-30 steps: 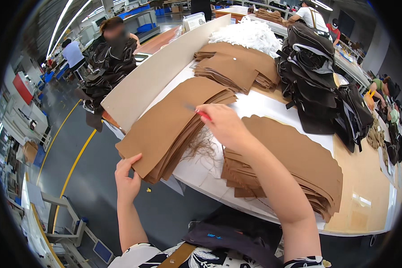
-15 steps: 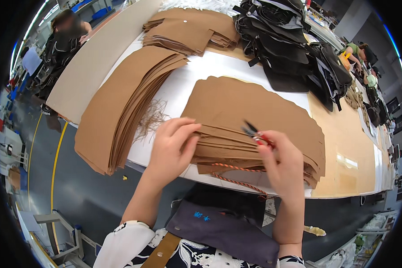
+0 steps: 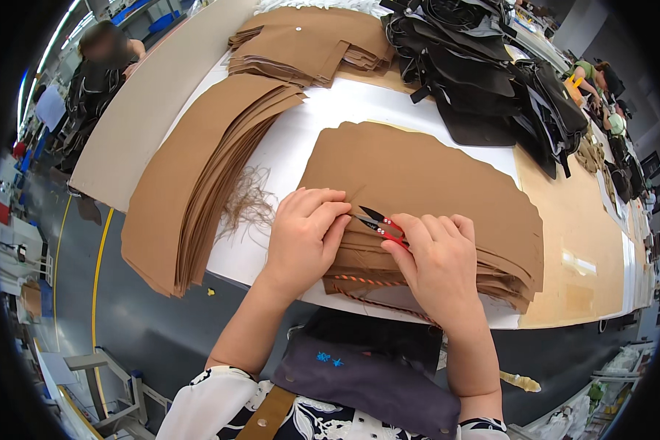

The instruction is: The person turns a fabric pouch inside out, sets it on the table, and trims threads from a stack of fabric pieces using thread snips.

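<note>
My right hand (image 3: pixel 438 268) is closed around red-handled thread snips (image 3: pixel 393 230). Their dark blades are parted and point left, just beside my left fingertips. With thumb and fingers pinched together, my left hand (image 3: pixel 306 233) holds the near edge of the top brown fabric panel (image 3: pixel 425 180). A fine loose thread seems to stand up by those fingertips. Under that panel lie several more of the same shape, their layered edges facing me. An orange-and-dark twisted cord (image 3: pixel 367 281) runs along the front of the stack, partly hidden behind my right hand.
Left of me stands a stack of long curved brown panels (image 3: pixel 191 169), with a tangle of cut threads (image 3: pixel 248 202) beside it. More brown pieces (image 3: pixel 308 44) and a heap of black bags (image 3: pixel 462 73) occupy the far side. A pale board (image 3: pixel 154 95) edges the table's left.
My right hand has brought the snips leftward, close to my left fingertips. My left hand has shifted a little right and up along the panel edge.
</note>
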Available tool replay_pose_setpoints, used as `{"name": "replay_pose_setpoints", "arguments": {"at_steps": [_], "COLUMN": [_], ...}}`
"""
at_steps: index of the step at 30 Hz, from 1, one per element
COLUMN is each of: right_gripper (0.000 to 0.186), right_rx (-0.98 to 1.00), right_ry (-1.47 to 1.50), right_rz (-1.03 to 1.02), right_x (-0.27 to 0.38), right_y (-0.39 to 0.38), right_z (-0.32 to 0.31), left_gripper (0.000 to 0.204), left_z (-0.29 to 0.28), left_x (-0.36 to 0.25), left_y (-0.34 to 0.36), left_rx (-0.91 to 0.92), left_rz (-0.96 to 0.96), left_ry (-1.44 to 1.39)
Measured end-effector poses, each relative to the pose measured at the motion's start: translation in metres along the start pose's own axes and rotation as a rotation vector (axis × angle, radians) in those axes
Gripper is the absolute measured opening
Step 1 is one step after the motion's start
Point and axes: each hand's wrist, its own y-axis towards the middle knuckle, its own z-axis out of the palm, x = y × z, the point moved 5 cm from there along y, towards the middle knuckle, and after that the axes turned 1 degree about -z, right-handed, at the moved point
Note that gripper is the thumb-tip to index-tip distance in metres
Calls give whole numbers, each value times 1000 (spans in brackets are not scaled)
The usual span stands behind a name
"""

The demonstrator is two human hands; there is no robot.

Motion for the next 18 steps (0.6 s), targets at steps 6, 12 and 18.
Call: {"name": "replay_pose_setpoints", "arguments": {"at_steps": [6,12,18], "right_gripper": [25,26,23], "right_rx": [18,43,19], "right_ry": [-44,-37,-55], "right_rz": [-9,-4,-1], "right_x": [3,5,4], "right_y": [2,7,4], "right_z": [2,6,8], "left_gripper": [15,17,16], "left_z": [1,-1,2], "left_x": [5,1,3], "left_y": [-1,0,0], "left_rx": [-38,-25,-29], "left_rz": [26,16,30], "left_ry": [-27,-50,-17]}}
